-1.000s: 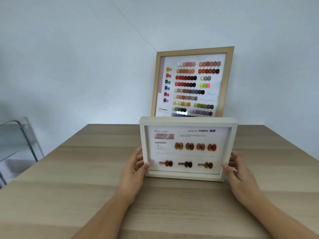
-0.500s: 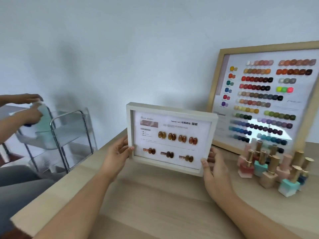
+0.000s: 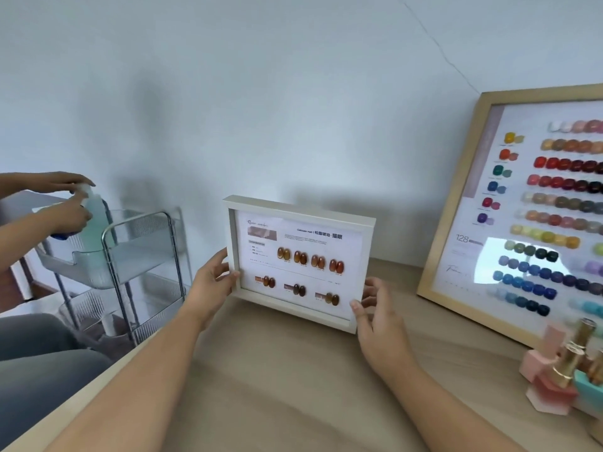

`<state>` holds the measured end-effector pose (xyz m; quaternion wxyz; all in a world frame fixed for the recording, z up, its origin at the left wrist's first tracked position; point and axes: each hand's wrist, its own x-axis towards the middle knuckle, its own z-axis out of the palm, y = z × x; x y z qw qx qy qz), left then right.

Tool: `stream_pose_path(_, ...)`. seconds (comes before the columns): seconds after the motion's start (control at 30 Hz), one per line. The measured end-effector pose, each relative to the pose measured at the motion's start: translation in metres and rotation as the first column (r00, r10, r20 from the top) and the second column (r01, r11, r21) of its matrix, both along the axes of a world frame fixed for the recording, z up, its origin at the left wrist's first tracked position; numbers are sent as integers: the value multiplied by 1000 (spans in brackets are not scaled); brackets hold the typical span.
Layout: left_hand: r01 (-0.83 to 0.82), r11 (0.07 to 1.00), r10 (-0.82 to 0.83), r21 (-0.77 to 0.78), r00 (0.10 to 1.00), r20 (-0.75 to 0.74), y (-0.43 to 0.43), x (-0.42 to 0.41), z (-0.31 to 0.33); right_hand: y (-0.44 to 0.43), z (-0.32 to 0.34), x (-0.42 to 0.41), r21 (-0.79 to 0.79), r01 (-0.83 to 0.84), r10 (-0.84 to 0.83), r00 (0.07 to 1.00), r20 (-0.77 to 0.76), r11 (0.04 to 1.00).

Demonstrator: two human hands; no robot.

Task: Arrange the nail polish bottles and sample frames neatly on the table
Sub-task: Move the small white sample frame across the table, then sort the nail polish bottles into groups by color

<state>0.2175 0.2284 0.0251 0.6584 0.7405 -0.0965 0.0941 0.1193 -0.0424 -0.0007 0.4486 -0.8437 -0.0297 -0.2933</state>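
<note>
A small white sample frame (image 3: 298, 261) with amber nail swatches stands upright near the table's far left corner, close to the wall. My left hand (image 3: 213, 282) grips its left edge. My right hand (image 3: 375, 316) holds its lower right corner with the thumb on the front. A large wooden sample frame (image 3: 456, 203) full of coloured swatches leans on the wall at the right. Several nail polish bottles (image 3: 561, 370) with gold caps, pink and teal, are clustered at the right edge in front of it.
The wooden table (image 3: 277, 386) ends at the left just beyond my left forearm. Past that edge stands a clear rolling cart (image 3: 130, 256). Another person's hands (image 3: 65, 203) hold a pale green bottle over the cart at the far left.
The small frame has travelled left across the table, from in front of the large frame to the left corner by the wall, and my view has turned left with it.
</note>
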Motion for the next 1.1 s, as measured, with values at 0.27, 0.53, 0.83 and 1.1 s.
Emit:
stream_pose_path(0.27, -35, 999, 33, -41, 999, -39, -2, 6, -17, -1, -3, 5, -29, -26, 25, 999, -36, 999)
stream_pose_path(0.53, -172, 978, 176, 114, 984, -27, -3, -19, -8, -2, 1, -15, 9, -25, 25, 998, -63, 1000)
stream_pose_path(0.83, -309, 951, 309, -24, 936, 171, -52, -137, 19, -47, -1, -139, -19, -36, 37, 995, 97, 999)
stream_pose_path(1.1, 161, 955, -209, 248, 961, 180, -196, -212, 8, -153, -2, -242, 19, 281, -281, 953, 110, 960)
